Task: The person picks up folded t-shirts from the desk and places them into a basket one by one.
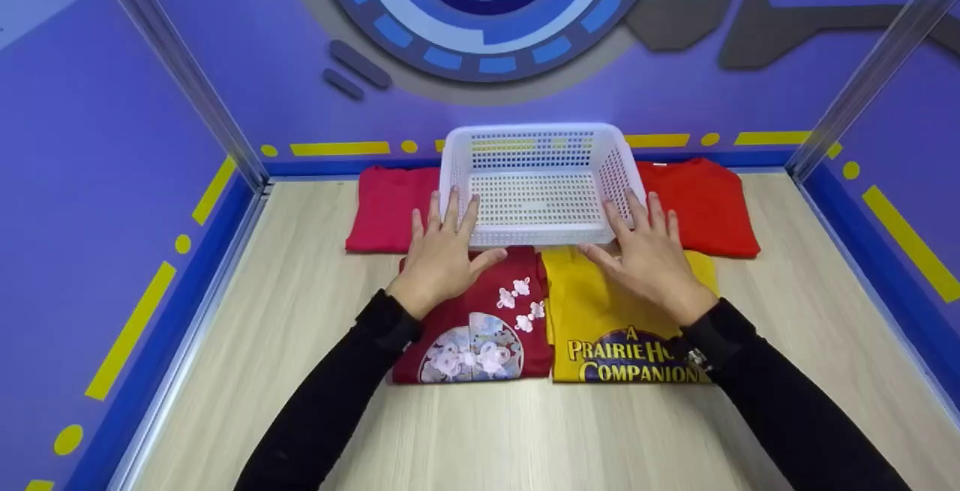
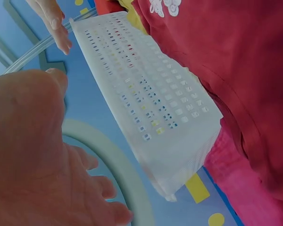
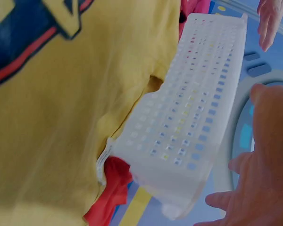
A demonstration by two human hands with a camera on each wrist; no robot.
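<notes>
A white perforated plastic basket [image 1: 536,237] stands upright at the back of the table with nothing inside. My left hand [image 1: 442,254], fingers spread, is over its front left corner, above a folded dark red shirt [image 1: 480,318] with pink flowers. Mirroring it, my right hand [image 1: 649,258] spreads its fingers near the front right corner, above a folded yellow shirt [image 1: 600,311] with lettering. Both wrist views show a gap between each hand and the basket [image 2: 146,94]. Neither hand holds anything.
A folded pink garment [image 1: 390,209] lies behind on the left, partly hidden by the basket. On the right lies a folded red garment [image 1: 701,206]. Blue printed panels [image 1: 300,115] wall the table [image 1: 300,288] at the back and sides, joined by metal posts.
</notes>
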